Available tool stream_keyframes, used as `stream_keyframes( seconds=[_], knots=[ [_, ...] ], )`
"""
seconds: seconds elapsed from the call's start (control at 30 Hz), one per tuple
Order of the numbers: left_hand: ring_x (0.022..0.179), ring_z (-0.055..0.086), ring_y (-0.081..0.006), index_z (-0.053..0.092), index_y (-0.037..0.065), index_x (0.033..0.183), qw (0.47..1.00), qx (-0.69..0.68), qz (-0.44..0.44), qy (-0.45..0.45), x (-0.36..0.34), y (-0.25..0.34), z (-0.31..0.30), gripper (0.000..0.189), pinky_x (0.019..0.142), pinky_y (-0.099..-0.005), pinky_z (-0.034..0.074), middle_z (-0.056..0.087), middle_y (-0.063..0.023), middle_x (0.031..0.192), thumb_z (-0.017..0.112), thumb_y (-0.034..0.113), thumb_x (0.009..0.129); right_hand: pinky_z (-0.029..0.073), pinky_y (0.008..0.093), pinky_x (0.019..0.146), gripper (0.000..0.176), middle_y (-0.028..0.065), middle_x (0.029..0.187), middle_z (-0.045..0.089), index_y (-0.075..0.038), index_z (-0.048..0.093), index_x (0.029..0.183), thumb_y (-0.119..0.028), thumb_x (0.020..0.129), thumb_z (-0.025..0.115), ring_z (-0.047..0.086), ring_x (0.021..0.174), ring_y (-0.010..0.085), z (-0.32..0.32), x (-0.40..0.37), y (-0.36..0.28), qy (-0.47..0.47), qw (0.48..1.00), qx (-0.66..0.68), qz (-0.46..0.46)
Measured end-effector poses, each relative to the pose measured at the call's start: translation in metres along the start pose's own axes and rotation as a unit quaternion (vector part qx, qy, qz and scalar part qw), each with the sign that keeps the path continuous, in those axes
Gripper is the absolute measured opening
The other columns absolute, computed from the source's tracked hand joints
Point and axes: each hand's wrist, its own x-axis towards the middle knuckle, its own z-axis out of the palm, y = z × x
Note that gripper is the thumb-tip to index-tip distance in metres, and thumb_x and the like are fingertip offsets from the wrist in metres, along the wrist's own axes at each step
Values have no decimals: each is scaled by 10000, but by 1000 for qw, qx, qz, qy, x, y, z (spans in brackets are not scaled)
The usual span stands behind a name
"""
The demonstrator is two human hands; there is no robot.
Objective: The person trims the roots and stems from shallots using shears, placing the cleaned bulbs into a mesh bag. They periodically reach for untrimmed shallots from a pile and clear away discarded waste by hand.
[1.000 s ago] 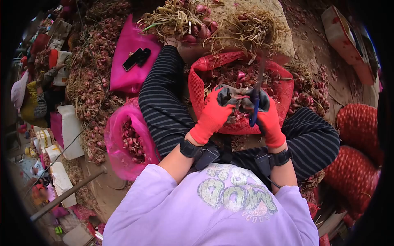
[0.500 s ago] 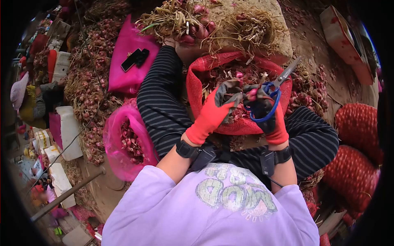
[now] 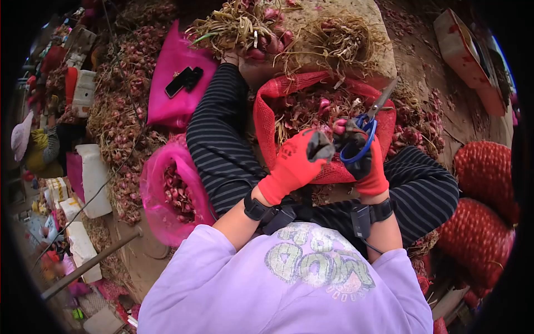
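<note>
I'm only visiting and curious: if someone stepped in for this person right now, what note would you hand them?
Left hand: gloved, fingers curled beside the right; contents unclear.
Right hand: gripping blue-handled scissors, blades pointing away.
Things: red mesh sack in the lap, pink bag by the left knee.
Done: both hold loose shallots.
Left: stalked bunches heaped ahead.

Diffuse daylight is lighting the brown packed-earth ground (image 3: 423, 61). Filled red mesh sacks (image 3: 484, 172) are standing at the right. Heaps of purple shallots with dried stalks (image 3: 119, 111) are lying at the left, beside white foam boxes (image 3: 94, 178).
</note>
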Motion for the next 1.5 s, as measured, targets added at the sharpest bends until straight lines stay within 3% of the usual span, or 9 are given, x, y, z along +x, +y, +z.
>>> stream_keyframes(
  seconds=[0.13, 0.27, 0.37, 0.47, 0.63, 0.8, 1.13, 1.23, 1.5],
  knots=[
    [883, 568, -95, 561, -22, 1141, 888, -430, -160, 25, 10, -18, 0, 302, 792, -246, 450, 623, -3, 940, 520, -6, 842, 496, 304, 760, 327, 109, 972, 599, 18, 526, 1094, -156, 829, 608, 602, 850, 198, -9, 3, 3, -42, 999, 12, 20],
    [861, 593, -138, 567, 24, 1142, 951, -283, -122, -26, 14, 4, -18, 345, 770, -255, 455, 634, -56, 1010, 605, 49, 800, 497, 273, 686, 275, 101, 920, 616, 28, 565, 1045, -123, 821, 618, 608, 778, 168, 15, -8, -8, 9, 959, -275, -74],
    [908, 596, -244, 581, 32, 1081, 983, 42, 139, 110, 6, -7, -20, 373, 775, -322, 462, 614, -114, 1013, 675, 121, 732, 514, 263, 654, 228, 84, 854, 629, 33, 587, 994, -95, 808, 619, 624, 718, 157, 13, -3, -10, 3, 935, -343, -91],
    [947, 561, -343, 572, 32, 1043, 987, 140, 73, -16, 12, 3, -23, 412, 807, -393, 456, 586, -167, 1001, 707, 156, 674, 521, 279, 635, 232, 86, 851, 627, 32, 579, 1008, -85, 808, 602, 632, 705, 169, 9, -3, -8, -8, 946, -313, -79],
    [923, 576, -286, 565, 23, 1039, 998, -40, 44, 9, 3, -13, -17, 316, 817, -359, 452, 579, -136, 1028, 662, 120, 755, 528, 305, 601, 222, 96, 851, 623, 31, 567, 998, -69, 801, 591, 636, 668, 189, -1, -3, 2, 89, 975, -197, -51],
    [867, 588, -272, 551, 5, 1090, 982, -182, 23, 40, 7, 15, -16, 324, 777, -337, 460, 586, -130, 965, 637, 73, 786, 505, 267, 628, 193, 74, 864, 630, 15, 581, 976, -56, 799, 606, 617, 698, 149, -4, -1, -2, 59, 948, -304, -77],
    [855, 578, -273, 573, -14, 985, 996, -36, 82, 15, 9, 2, -23, 319, 783, -338, 456, 587, -133, 939, 692, 17, 691, 495, 245, 704, 230, 80, 944, 642, 11, 580, 1002, -62, 795, 651, 615, 810, 122, 23, -4, -12, 32, 907, -420, -15],
    [827, 589, -265, 579, -5, 1010, 951, -291, -84, 58, 7, -5, -8, 343, 777, -330, 466, 588, -123, 952, 689, 2, 685, 505, 248, 715, 228, 93, 947, 648, -1, 559, 1004, -41, 796, 642, 634, 834, 149, -7, -7, 3, 11, 994, -106, 20],
    [845, 613, -287, 600, 22, 1046, 998, -16, 17, 57, 5, 4, -5, 402, 754, -322, 479, 613, -133, 947, 708, 29, 659, 499, 245, 711, 178, 67, 893, 646, -2, 567, 942, -17, 793, 663, 623, 818, 137, -3, -1, 18, 91, 896, -411, -145]
  ],
)
